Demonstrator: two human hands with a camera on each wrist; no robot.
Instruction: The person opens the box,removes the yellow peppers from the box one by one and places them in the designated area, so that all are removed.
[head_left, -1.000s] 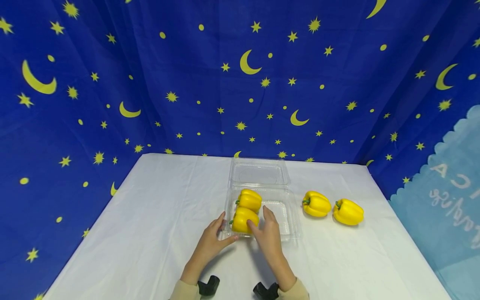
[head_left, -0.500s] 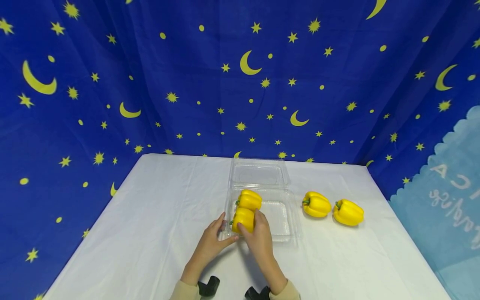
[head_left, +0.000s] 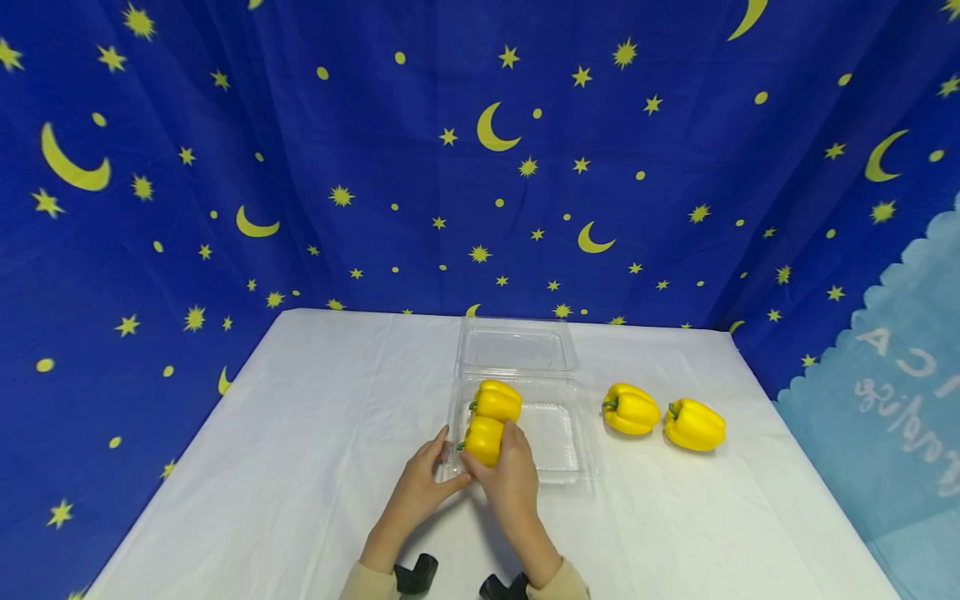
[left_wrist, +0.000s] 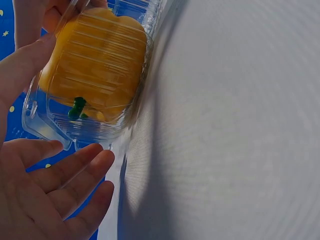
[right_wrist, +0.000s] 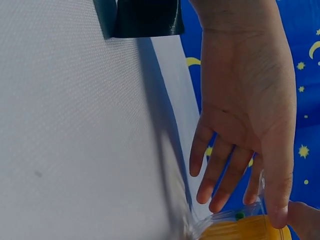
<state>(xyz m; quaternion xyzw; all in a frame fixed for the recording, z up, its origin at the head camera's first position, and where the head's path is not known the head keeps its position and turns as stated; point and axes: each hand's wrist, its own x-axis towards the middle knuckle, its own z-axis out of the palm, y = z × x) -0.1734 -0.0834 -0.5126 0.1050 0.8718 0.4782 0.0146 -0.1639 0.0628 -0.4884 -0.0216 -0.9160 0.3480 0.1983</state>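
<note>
A clear plastic clamshell container (head_left: 555,477) lies with its lid folded back. Two yellow bell peppers rest in its left half: a rear pepper (head_left: 498,401) and a front pepper (head_left: 483,440), stems to the left. My right hand (head_left: 510,483) grips the front pepper, thumb on its near side and fingers at its right side. My left hand (head_left: 416,496) stays at the container's front left corner. In the left wrist view its thumb (left_wrist: 30,65) lies along the rim and its fingers (left_wrist: 95,170) are extended below the wall. The right wrist view shows the left palm (right_wrist: 245,100).
Two more yellow peppers, a nearer-in one (head_left: 632,409) and an outer one (head_left: 695,425), lie on the white cloth right of the container. The lid (head_left: 517,346) lies behind. A blue curtain (head_left: 390,167) with stars and moons hangs around the table.
My right hand has moved left and taken hold of the front pepper, which has shifted slightly left. The left hand has stayed in place.
</note>
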